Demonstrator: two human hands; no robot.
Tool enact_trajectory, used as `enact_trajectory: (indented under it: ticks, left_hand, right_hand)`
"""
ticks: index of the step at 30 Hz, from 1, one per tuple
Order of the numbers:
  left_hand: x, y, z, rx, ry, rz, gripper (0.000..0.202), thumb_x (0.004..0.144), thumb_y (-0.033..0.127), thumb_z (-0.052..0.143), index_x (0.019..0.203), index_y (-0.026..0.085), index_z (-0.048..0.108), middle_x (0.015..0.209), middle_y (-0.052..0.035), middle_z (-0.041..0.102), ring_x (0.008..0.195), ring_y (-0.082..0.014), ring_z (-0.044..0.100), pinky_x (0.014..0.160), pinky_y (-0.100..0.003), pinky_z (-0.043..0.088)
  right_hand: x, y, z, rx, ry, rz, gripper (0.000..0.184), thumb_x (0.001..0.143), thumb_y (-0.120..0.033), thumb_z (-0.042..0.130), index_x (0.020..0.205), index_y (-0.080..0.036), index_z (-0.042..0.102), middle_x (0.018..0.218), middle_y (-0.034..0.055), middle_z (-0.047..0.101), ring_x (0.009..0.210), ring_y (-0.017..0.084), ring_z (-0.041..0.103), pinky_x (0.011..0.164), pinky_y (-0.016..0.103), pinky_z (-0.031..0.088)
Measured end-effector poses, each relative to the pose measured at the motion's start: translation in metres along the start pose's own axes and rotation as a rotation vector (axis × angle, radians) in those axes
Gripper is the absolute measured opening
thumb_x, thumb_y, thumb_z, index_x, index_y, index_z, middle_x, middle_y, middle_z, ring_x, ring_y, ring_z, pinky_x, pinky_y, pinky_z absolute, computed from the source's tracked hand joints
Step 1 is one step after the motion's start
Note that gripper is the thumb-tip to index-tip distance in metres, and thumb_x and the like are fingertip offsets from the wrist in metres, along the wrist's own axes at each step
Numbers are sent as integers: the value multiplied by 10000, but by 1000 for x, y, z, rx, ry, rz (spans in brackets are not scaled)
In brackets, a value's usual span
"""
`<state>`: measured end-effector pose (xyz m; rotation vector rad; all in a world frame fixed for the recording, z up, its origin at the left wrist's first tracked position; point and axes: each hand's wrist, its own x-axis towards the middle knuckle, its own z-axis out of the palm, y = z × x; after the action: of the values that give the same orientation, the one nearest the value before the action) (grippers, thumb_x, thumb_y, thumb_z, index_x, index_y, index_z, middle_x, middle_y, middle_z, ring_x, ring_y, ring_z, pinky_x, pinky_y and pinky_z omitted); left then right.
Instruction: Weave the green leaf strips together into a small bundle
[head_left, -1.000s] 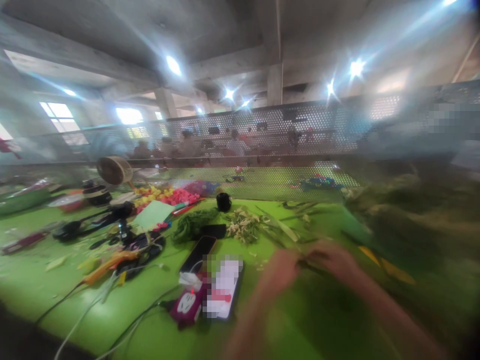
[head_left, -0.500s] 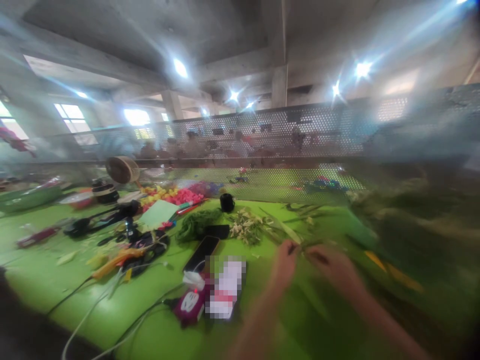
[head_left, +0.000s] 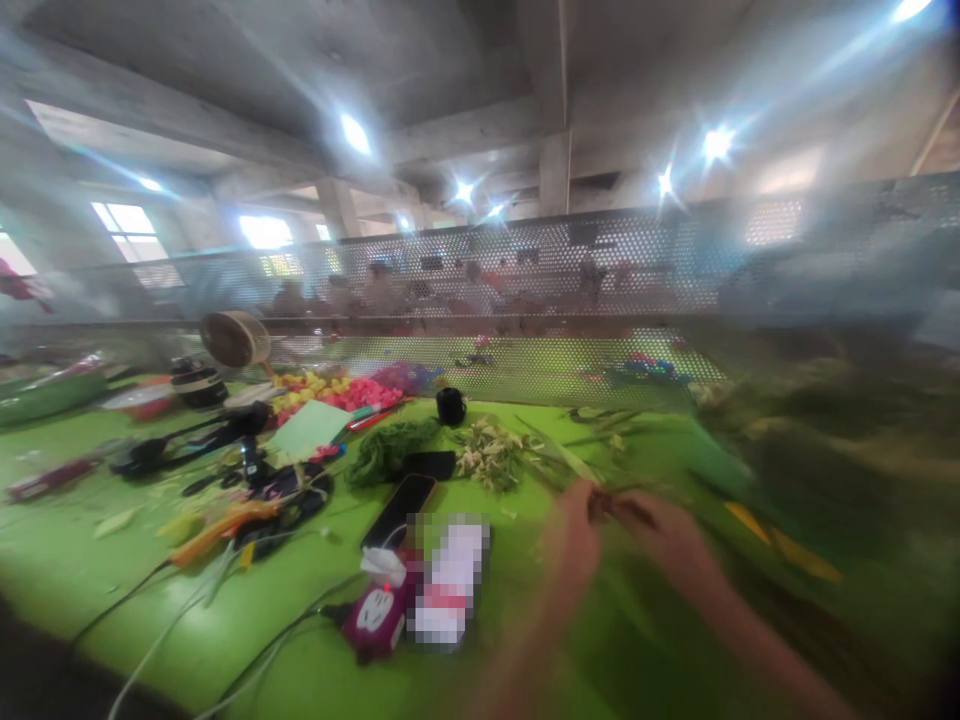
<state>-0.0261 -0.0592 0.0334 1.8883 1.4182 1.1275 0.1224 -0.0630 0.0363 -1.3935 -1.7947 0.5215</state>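
My left hand [head_left: 577, 535] and my right hand [head_left: 660, 535] meet over the right part of the green table. Both are closed, fingertips nearly touching, around a thin green stem whose middle they hide. A long green leaf [head_left: 568, 458] reaches up and left from beside the left hand, and another blurred leaf [head_left: 630, 590] hangs below, between the forearms. Just left of the hands lies a heap of small pale cream-green pieces [head_left: 491, 452]. Past it are a bundle of green strands [head_left: 391, 448] and a black cup [head_left: 451, 406].
A dark phone [head_left: 397, 510], a lit phone [head_left: 450, 590] and a purple power socket [head_left: 379, 615] with cables lie left of my forearms. Further left is an orange glue gun [head_left: 225, 530]. A large green heap [head_left: 825, 450] stands right; a perforated screen [head_left: 510, 280] runs behind.
My left hand has turned and come closer to my right, and its fingers now meet the right fingertips. The whole view has shifted slightly.
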Motion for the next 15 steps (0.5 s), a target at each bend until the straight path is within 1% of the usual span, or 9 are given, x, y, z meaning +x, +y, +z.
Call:
enact_trajectory:
  ticks: [2,4,7,10,12,15]
  left_hand:
    - [-3,3,2,-11,18,32,203,871,205,432,974,208,606,946,-44,648,847,-173,569,772,-278,402]
    - [-5,7,4,-15,17,63,225,876,207,425,1012,207,604,987,-60,636,871,-178,568,794,-284,411]
    - [-7,11,5,-22,-19,113,236,846,184,467,1030,199,614,990,-74,632,879,-186,572,800,-289,424]
    - [-5,14,4,-72,-78,151,244,801,200,544,1030,190,625,962,-73,649,867,-195,584,793,-291,443]
    - [-3,13,2,-97,-102,169,231,824,221,520,1022,187,635,962,-74,663,877,-200,592,804,-298,451]
    - [1,9,-3,-96,-125,192,261,865,194,436,1008,188,654,976,-73,678,914,-202,600,840,-308,447]
  right_hand:
    - [1,-2,-2,59,51,74,309,824,-459,490,820,-221,688,809,35,726,741,217,644,665,298,476]
    - [2,-5,-5,112,95,100,317,799,-472,503,757,-216,685,751,38,717,714,220,636,654,299,477]
    - [5,-7,-9,188,124,132,286,728,-480,562,672,-224,676,696,32,708,694,225,627,647,301,474]
    - [8,-6,-14,234,139,262,258,652,-480,618,617,-230,672,675,17,706,695,228,626,636,295,468]
    - [9,-4,-16,240,134,337,263,624,-488,638,595,-229,673,637,9,696,664,224,622,607,289,459]
    - [10,-1,-15,247,126,374,275,625,-501,642,576,-232,673,577,7,677,610,218,609,566,288,441]
